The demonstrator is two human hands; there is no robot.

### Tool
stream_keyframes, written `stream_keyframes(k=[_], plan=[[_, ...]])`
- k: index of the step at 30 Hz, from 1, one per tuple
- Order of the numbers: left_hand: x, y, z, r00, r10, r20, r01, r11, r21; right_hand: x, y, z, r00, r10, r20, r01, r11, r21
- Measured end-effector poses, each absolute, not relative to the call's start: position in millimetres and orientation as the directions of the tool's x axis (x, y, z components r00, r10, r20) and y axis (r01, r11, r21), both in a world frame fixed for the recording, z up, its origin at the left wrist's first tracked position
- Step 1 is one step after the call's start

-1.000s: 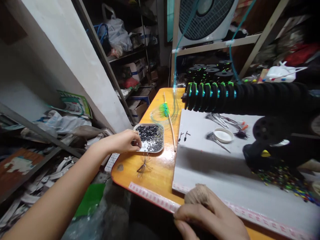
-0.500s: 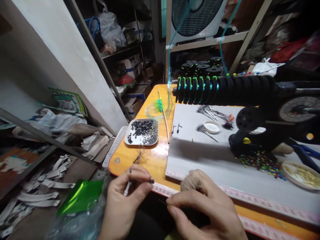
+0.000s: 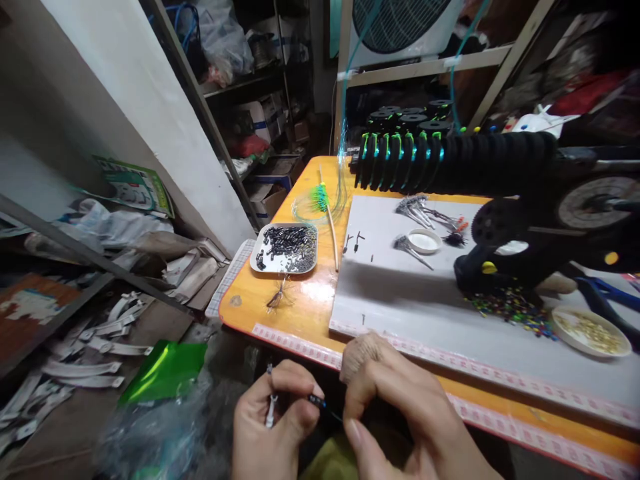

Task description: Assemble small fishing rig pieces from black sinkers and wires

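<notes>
though tiny and light, probably stiff, slippery: black tube [image 3: 316, 401] pinched in left hand [image 3: 273, 427]; thin line [image 3: 333, 413] nipped in right hand [image 3: 400, 413]; grip mid-body.

Bare left hand [image 3: 273, 427] low in frame, palm inward, thumb and forefinger pinched together (other fingers curled). Bare right hand [image 3: 400, 413] just beside it, knuckles up, fingertips closed toward the left's pinch.

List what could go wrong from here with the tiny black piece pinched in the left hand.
The left hand pinches the tiny black piece below the table edge, over a littered floor; a slip would likely lose it. The tray of black pieces sits near the table's corner, so a reaching arm might knock it off.
</notes>
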State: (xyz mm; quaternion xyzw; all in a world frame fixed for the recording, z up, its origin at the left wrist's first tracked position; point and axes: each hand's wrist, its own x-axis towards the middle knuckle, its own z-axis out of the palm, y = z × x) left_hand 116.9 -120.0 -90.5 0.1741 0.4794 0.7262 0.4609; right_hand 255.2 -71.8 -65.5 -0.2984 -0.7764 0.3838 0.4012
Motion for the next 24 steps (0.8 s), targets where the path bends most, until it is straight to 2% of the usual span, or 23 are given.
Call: stream_keyframes(k=[6, 15, 20, 24], plan=[[116.7, -123.0, -92.8, -0.476, 0.843, -0.252, -0.575, -0.081, 0.814, 254.6, -72.6, -64.9, -0.518, 0.781, 0.350, 0.119, 0.470, -0.875], [118.9, -123.1, -90.9, -0.474, 0.850, -0.230, -0.555, -0.086, 0.827, 255.2, -73.2, -66.5, -0.509, 0.788, 0.347, 0.126, 0.467, -0.875], [120.3, -122.6, -89.8, -0.516, 0.837, -0.181, -0.483, -0.111, 0.869, 256.5, -70.5, -64.3, -0.512, 0.780, 0.362, 0.140, 0.491, -0.860], [121.7, -121.7, -87.5, -0.552, 0.807, -0.209, -0.503, -0.122, 0.855, 258.4, -71.7, -63.4, -0.505, 0.780, 0.370, 0.158, 0.505, -0.848]])
